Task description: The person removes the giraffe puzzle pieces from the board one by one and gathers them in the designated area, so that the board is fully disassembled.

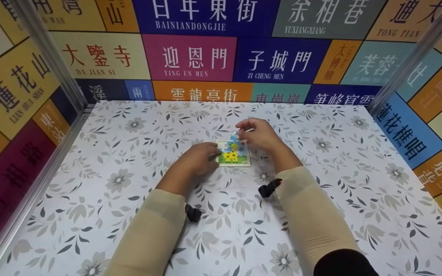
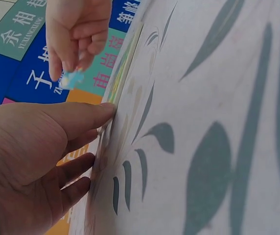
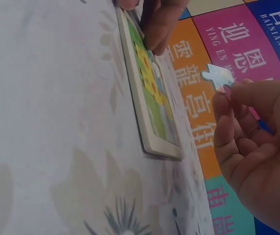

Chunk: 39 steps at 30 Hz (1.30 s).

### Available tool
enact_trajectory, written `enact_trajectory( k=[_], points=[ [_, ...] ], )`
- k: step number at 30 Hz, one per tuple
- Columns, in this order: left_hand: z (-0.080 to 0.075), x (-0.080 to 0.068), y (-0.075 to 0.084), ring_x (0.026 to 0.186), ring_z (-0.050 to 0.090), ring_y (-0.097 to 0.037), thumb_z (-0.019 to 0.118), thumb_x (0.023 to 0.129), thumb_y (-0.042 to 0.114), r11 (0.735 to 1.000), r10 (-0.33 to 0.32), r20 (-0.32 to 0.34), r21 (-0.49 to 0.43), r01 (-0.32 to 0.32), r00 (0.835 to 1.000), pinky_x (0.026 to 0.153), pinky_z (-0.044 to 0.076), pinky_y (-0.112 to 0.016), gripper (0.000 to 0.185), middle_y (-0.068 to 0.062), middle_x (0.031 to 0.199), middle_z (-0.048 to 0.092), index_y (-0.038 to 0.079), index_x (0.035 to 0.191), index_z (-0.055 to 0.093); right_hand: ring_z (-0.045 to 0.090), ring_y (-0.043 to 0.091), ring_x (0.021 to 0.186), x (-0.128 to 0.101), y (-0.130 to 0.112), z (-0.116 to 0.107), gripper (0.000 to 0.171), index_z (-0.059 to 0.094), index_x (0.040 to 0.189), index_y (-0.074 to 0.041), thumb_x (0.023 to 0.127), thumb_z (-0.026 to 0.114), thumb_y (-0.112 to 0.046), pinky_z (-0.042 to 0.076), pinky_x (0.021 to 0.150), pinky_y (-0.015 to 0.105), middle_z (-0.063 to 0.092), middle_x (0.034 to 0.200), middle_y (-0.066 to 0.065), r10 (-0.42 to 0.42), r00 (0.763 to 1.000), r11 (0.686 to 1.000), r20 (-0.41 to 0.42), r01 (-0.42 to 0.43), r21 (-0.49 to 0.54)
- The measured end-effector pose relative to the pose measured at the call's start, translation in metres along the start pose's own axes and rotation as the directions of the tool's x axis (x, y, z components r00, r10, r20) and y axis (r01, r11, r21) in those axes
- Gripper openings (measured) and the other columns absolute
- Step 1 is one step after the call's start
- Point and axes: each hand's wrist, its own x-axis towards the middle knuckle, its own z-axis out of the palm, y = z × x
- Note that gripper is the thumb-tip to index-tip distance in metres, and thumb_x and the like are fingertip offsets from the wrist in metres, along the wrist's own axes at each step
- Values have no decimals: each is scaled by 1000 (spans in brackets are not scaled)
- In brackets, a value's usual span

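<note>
A small jigsaw puzzle board (image 1: 235, 165) with a pale frame lies flat on the table. Its picture shows a yellow spotted giraffe on green ground, with blue pieces above. My left hand (image 1: 202, 158) holds the board's left side, its thumb (image 2: 93, 116) against the frame edge and its fingers bent at the board. Raised over the far right part of the board, my right hand (image 1: 260, 135) pinches a light blue jigsaw piece (image 3: 218, 77) between thumb and forefinger. That piece is apart from the board, its knobs showing in the right wrist view.
A white tablecloth (image 1: 129, 214) with grey flowers and leaves covers the table. Coloured panels with printed characters (image 1: 190, 57) stand upright behind it and along both sides. Black wrist cameras (image 1: 193, 213) are strapped over beige sleeves (image 1: 317, 214).
</note>
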Motion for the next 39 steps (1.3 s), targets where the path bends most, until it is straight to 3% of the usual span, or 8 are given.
enact_trajectory(
  k=[5, 14, 19, 24, 28, 39],
  points=[
    [1, -1, 1, 160, 39, -30, 69, 103, 27, 999, -34, 18, -18, 34, 999, 135, 27, -47, 46, -5, 169, 47, 16, 147, 66, 73, 22, 107, -7, 9, -18, 23, 74, 127, -20, 104, 70, -20, 61, 88, 35, 72, 122, 4, 27, 996, 999, -82, -24, 40],
    [1, -3, 2, 161, 37, -28, 71, 102, 25, 995, -62, 33, -72, 64, 998, 136, 26, -46, 44, -2, 169, 47, 18, 145, 67, 70, 23, 111, -11, 27, -28, 33, 69, 137, -17, 105, 69, -19, 60, 101, 41, 69, 128, 4, 115, 987, 993, -113, -110, 46],
    [0, -4, 2, 162, 36, -27, 71, 101, 25, 996, -60, 33, -67, 62, 998, 136, 26, -46, 44, -1, 169, 46, 19, 145, 67, 68, 22, 108, -11, 42, -32, 33, 69, 136, -15, 103, 70, -16, 58, 96, 36, 67, 124, 4, 142, 979, 989, -148, -132, 73],
    [0, -5, 1, 162, 36, -28, 71, 101, 24, 996, -53, 27, -69, 54, 998, 136, 26, -46, 43, -2, 170, 45, 17, 143, 67, 69, 18, 95, -8, 58, -37, 34, 69, 134, -7, 101, 72, -14, 59, 82, 30, 70, 115, 6, 113, 977, 992, -178, -100, 76],
    [0, -5, 0, 162, 36, -29, 71, 101, 23, 998, -35, 18, -61, 36, 999, 136, 27, -45, 44, -4, 170, 45, 15, 143, 67, 71, 16, 91, -7, 64, -41, 34, 70, 133, -10, 100, 74, -16, 58, 73, 27, 73, 112, 4, 146, 972, 988, -182, -135, 73],
    [1, -5, 0, 162, 36, -26, 71, 101, 26, 994, -74, 34, -82, 77, 997, 136, 26, -46, 44, 1, 170, 45, 20, 144, 67, 70, 18, 96, -6, 65, -41, 30, 69, 131, -14, 101, 74, -21, 58, 77, 29, 72, 118, 5, 220, 956, 975, -196, -208, 80]
  ],
)
